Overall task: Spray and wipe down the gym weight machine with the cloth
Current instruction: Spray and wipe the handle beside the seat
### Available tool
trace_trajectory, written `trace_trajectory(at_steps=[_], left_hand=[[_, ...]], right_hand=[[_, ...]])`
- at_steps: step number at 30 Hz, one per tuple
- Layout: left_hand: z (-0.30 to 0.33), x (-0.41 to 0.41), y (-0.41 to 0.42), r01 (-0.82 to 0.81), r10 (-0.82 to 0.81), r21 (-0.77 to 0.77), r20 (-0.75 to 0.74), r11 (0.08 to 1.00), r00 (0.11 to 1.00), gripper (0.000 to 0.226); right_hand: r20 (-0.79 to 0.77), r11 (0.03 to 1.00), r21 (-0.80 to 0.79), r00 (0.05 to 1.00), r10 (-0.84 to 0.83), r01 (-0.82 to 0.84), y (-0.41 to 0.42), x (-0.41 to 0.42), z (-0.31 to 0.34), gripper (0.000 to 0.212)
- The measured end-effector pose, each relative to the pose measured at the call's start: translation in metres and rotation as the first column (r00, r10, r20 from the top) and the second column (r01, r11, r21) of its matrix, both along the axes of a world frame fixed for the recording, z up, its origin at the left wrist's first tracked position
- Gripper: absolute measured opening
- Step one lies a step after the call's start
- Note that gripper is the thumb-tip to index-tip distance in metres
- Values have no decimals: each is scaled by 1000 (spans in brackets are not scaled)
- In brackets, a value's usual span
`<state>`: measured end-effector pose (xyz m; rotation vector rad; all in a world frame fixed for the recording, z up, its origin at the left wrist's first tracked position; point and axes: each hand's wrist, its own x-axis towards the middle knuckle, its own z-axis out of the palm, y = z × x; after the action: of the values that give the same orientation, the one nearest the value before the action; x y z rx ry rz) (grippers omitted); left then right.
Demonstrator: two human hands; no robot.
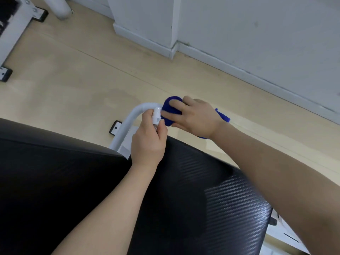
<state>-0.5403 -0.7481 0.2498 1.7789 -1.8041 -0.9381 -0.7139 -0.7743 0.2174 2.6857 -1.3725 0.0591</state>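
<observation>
Cloth (172,109) in my right hand (197,117) is blue, fuzzy, matt; spray bottle (157,117) in my left hand (149,142) is clear plastic with a smooth white cap. Machine tube (128,122) is white painted metal, smooth, slight sheen. Pad (220,208) is black vinyl with a woven carbon-look texture, semi-gloss; floor (73,80) is pale, smooth wood-look.

Both bare forearms are extended forward; the left hand (149,142) is curled closed, the right hand (196,118) is clenched just beside it.
</observation>
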Motion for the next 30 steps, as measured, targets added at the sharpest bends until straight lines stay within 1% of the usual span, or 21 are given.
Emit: trace_trajectory(at_steps=[2,3,6,8,10,11,13,15,17,19,20,21,22,23,24,25,26,27,28,29,30], left_hand=[[0,0,0,0,0,6,10,1000,1000,29],[0,0,0,1,-1,10,10,1000,1000,29],[-1,0,0,0,0,12,15,1000,1000,28],[-1,-1,0,-3,3,8,23,1000,1000,28],[-1,-1,0,-5,5,4,25,1000,1000,28],[-2,-1,1,-6,6,-4,24,1000,1000,28],[-2,-1,1,-8,8,-23,17,1000,1000,27],[-3,-1,0,-10,11,-27,22,1000,1000,28],[-4,-1,0,-21,22,-21,19,1000,1000,28],[-2,-1,1,-25,25,-23,12,999,1000,28],[-2,-1,2,-24,25,-23,12,999,1000,27],[-1,-2,2,-23,24,-20,12,1000,1000,27],[0,-2,2,-22,22,-14,13,1000,1000,27],[0,-3,2,-20,20,-12,17,1000,1000,27],[0,-3,2,-18,19,-15,26,1000,999,28],[-1,-3,2,-19,19,-20,35,1000,999,29],[-2,-4,2,-17,18,-25,38,1000,999,29],[-2,-4,2,-14,15,-27,35,1000,999,30],[-3,-4,2,-14,15,-29,33,999,999,30],[-3,-4,2,-17,19,-33,36,999,999,30],[-3,-4,2,-22,24,-37,41,999,999,29]], right_hand=[[-95,996,29,992,87,-85,24,-21,-1,34],[-142,993,30,983,118,-115,38,-34,0,33],[-270,989,71,952,145,-131,60,-58,10,19],[-345,986,88,924,165,-143,50,-44,13,15],[-419,977,89,883,213,-193,31,-13,5,11],[-434,968,93,866,249,-232,21,2,0,13],[-429,959,91,859,281,-268,8,17,-5,16],[-412,964,88,872,265,-251,11,7,-4,14],[-348,961,53,897,271,-270,29,-19,-3,14],[-300,970,50,923,240,-236,45,-42,3,16],[-238,976,49,947,217,-212,48,-45,9,17],[-131,985,29,976,171,-169,47,-44,12,17],[-1,995,60,997,76,-76,42,-36,14,15],[148,990,132,986,-76,56,35,-25,17,11],[256,968,187,943,-211,166,24,-11,21,13],[340,948,213,891,-300,238,13,1,25,21],[369,921,255,851,-374,295,2,9,24,25],[350,858,373,803,-482,352,-7,14,26,26],[277,753,527,758,-590,393,-18,16,27,27],[193,600,686,692,-696,413,-26,14,25,29],[143,465,792,620,-772,396,-32,10,21,33]])
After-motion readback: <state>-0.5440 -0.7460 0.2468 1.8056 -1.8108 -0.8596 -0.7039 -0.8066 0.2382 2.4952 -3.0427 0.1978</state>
